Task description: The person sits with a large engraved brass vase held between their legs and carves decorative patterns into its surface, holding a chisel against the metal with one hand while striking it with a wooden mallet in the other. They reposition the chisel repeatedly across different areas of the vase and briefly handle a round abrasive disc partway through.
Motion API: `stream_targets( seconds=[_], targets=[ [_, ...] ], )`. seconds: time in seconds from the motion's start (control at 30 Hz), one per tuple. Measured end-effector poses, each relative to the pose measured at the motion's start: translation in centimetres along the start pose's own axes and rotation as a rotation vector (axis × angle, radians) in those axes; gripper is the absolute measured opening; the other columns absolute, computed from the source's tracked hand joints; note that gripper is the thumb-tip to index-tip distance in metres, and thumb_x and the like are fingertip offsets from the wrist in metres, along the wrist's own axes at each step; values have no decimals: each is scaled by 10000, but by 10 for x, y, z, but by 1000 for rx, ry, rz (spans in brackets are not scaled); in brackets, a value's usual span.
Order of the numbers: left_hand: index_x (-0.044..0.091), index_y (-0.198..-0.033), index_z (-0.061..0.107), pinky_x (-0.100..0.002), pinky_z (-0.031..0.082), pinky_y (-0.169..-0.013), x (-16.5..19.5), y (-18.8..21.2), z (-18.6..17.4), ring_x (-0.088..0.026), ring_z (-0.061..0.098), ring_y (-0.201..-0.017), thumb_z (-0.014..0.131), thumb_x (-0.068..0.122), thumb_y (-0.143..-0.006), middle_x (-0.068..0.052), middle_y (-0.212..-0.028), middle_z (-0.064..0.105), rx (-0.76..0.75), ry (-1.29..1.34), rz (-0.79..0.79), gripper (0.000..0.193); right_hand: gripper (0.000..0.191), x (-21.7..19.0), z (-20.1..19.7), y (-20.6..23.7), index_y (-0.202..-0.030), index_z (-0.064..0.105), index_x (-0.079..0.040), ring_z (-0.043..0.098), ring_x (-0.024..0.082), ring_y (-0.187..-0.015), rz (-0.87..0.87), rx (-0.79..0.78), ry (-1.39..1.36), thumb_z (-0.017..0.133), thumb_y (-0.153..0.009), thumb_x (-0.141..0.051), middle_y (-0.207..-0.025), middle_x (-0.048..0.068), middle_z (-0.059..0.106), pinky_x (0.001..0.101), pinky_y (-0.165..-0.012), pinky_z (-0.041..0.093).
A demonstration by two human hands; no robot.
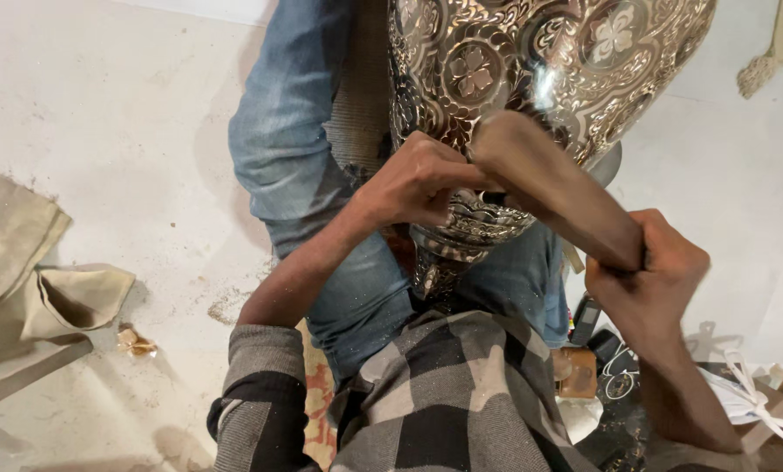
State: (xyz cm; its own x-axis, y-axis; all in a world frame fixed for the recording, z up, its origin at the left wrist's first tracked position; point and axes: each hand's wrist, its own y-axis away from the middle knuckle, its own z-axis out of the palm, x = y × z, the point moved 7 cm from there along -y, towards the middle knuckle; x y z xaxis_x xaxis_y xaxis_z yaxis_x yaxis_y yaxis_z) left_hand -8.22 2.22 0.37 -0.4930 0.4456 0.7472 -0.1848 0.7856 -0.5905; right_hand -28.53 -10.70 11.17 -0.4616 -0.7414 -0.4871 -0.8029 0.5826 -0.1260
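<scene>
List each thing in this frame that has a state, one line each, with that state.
Engraved metal vase: lying across the person's lap, tilted, neck toward the body.
Wooden mallet: gripped at the handle, head blurred against the vase.
Left hand: pressed on the vase near its neck, fingers curled; any tool in it cannot be told.
Right hand: closed around the mallet handle.
Cloth: crumpled on the floor.

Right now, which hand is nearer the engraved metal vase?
Left. The left hand rests against the engraved metal vase near its narrow base; the right hand is off to its side, gripping a wooden mallet whose head meets the vase.
</scene>
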Motion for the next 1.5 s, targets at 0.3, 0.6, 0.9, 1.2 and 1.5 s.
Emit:
stream_targets(
  seconds=[0.3, 0.6, 0.9, 1.2, 1.5],
  targets=[
    [166, -1356, 702, -271, 578, -623, 6, -1, -8, -143, 757, -779, 614, -118, -756, -37, -909, 771, 104, 20, 73, 670, 208, 31, 10, 7, -975, 628, 15, 517, 75, -617, 17, -157, -150, 765, -828, -42, -692, 37, 579, 223, -595, 430],
    [112, -1284, 703, -307, 445, -489, -4, 0, -6, -104, 575, -499, 689, -71, -651, -5, -614, 612, 60, 66, 6, 659, 176, 6, -5, -15, -899, 635, -47, 622, 69, -626, 197, -85, -666, 811, -894, -52, -745, 2, 660, 238, -561, 493],
    [81, -1268, 722, -289, 487, -507, -20, 9, 8, -112, 592, -489, 701, -79, -675, -5, -625, 638, 52, 74, -6, 614, 244, -21, -10, -45, -965, 630, -17, 516, 177, -583, -113, -201, 24, 786, -779, -43, -673, 107, 561, 288, -557, 416],
    [107, -1133, 763, -346, 530, -535, -11, 4, -4, -151, 622, -531, 716, -63, -565, -32, -597, 608, 16, 67, -86, 594, 228, -23, -10, -39, -949, 639, -35, 528, 176, -630, -75, -170, 156, 760, -757, -33, -712, 103, 580, 317, -593, 417],
    [112, -1121, 699, -386, 543, -640, 1, 1, -9, -193, 625, -641, 705, -45, -628, -26, -753, 640, 108, -66, 10, 518, 183, -14, -9, -34, -939, 611, -27, 511, 94, -618, -16, -225, -98, 695, -777, -37, -688, 59, 557, 276, -595, 422]
  ],
)
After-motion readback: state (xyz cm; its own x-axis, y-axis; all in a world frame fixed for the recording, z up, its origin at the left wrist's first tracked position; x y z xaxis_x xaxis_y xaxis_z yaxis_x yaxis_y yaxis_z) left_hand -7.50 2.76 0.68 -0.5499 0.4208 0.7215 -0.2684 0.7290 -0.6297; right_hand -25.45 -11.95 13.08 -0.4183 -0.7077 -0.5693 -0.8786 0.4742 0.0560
